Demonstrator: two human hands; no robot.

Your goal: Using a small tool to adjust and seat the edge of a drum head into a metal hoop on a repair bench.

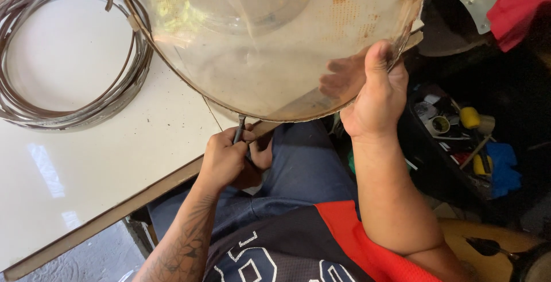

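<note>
Metal bowl (pixel 275 47) rim — right hand (pixel 376 95), pliers (pixel 239 128)

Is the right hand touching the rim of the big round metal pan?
Touching. The head view shows the right hand gripping the metal pan at its rim, thumb pressed over the edge and fingers behind it.

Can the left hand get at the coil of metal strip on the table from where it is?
Probably yes. The left hand grips a small tool at the pan's lower rim, and bare white table lies between it and the coil; it must drop its grip first.
</note>
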